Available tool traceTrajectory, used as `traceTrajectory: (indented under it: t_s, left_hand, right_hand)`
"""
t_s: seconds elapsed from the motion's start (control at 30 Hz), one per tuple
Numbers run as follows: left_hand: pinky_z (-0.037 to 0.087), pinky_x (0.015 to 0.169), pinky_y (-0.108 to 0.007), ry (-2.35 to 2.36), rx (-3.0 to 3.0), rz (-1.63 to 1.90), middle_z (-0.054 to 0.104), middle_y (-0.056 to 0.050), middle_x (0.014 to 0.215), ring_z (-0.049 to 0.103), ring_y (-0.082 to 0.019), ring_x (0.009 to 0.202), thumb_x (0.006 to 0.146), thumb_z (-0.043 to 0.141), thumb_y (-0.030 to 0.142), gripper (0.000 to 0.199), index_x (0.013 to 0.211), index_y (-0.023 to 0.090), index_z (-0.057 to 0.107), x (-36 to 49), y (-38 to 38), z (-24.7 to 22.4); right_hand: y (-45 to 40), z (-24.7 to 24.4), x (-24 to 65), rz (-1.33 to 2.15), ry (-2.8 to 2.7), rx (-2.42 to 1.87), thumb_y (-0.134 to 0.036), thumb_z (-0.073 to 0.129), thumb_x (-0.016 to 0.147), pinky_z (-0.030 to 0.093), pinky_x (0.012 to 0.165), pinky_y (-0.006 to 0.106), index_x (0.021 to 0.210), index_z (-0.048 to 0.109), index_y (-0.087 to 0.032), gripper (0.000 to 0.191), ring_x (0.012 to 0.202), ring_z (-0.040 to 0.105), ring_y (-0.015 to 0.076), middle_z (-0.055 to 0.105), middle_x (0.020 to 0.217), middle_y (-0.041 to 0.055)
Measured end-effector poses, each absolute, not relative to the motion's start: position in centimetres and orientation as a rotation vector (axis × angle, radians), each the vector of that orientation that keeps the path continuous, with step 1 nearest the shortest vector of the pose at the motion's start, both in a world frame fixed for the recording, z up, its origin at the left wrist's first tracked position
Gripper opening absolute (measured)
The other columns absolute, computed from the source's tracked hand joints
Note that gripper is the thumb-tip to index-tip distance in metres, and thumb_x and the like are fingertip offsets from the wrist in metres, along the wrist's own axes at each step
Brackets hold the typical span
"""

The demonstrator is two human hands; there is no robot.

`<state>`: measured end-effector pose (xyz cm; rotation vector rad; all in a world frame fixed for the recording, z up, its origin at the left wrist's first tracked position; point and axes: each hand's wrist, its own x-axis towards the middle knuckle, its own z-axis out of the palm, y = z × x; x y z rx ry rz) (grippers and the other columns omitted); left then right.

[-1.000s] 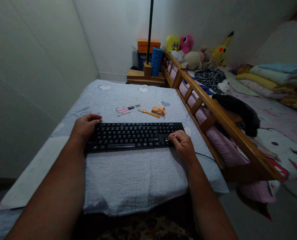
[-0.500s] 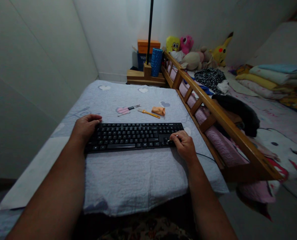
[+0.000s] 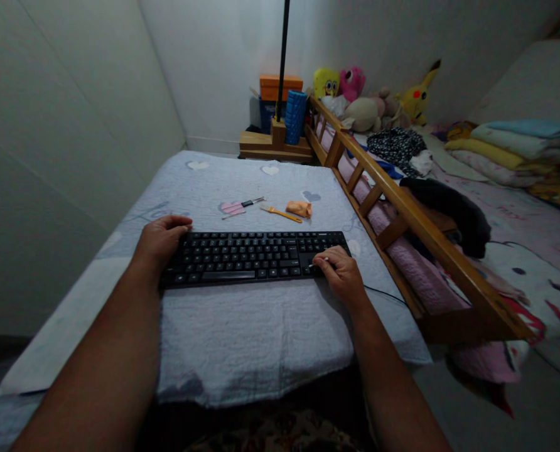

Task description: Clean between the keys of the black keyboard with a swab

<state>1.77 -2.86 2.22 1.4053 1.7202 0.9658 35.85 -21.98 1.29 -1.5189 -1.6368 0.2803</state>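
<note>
A black keyboard (image 3: 242,256) lies flat on the pale blue quilted cloth (image 3: 256,333). My left hand (image 3: 162,238) grips its left end, thumb toward the upper corner. Over the arrow keys, my right hand (image 3: 339,269) pinches a thin white cotton swab (image 3: 326,258), its tip down at the keys. Behind the keyboard lie a yellow-handled brush (image 3: 284,215), a crumpled orange cloth or packet (image 3: 299,209), a tweezer-like tool with a dark grip (image 3: 252,202) and another thin white swab (image 3: 233,215).
A wooden bed rail (image 3: 402,204) runs along the right, with plush toys and folded bedding beyond it. At the back stand a blue foam roller (image 3: 296,117), an orange box (image 3: 280,86) and a black pole (image 3: 283,63). The keyboard's cable trails right.
My right hand has shifted slightly left along the arrow keys with the swab. My left hand and the keyboard have not moved.
</note>
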Motion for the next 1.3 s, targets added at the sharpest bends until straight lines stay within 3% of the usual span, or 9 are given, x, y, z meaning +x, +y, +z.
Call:
traceTrajectory:
  t_s: [0.67, 0.93, 1.3]
  left_hand:
    - [0.048, 0.092, -0.036, 1.706, 1.393, 0.952, 0.074, -0.005, 0.092, 0.064, -0.022, 0.086, 0.064, 0.067, 0.024, 0.028, 0.09, 0.018, 0.073, 1.6, -2.7, 2.0]
    - [0.049, 0.086, -0.034, 1.708, 1.407, 0.952, 0.072, -0.003, 0.084, 0.062, -0.019, 0.079, 0.063, 0.068, 0.026, 0.031, 0.092, 0.017, 0.074, 1.4, -2.5, 1.6]
    - [0.048, 0.093, -0.035, 1.698, 1.399, 0.978, 0.074, -0.005, 0.09, 0.065, -0.022, 0.089, 0.063, 0.066, 0.022, 0.024, 0.086, 0.018, 0.072, 1.6, -2.6, 2.0]
  right_hand:
    - [-21.8, 1.6, 34.8, 0.318, -1.696, -1.454, -0.025, 0.057, 0.094, 0.047, 0.08, 0.04, 0.083, 0.073, -0.023, 0.019, 0.086, 0.061, 0.0229, 0.074, 0.083, 0.0053]
    - [-21.8, 1.3, 34.9, 0.31, -1.716, -1.448, -0.024, 0.056, 0.095, 0.046, 0.08, 0.039, 0.082, 0.073, -0.022, 0.021, 0.086, 0.061, 0.0224, 0.073, 0.082, 0.0055]
    - [-22.0, 1.4, 34.8, 0.343, -1.725, -1.438, -0.022, 0.057, 0.094, 0.045, 0.079, 0.037, 0.078, 0.07, -0.022, 0.021, 0.083, 0.061, 0.0218, 0.071, 0.079, 0.004]
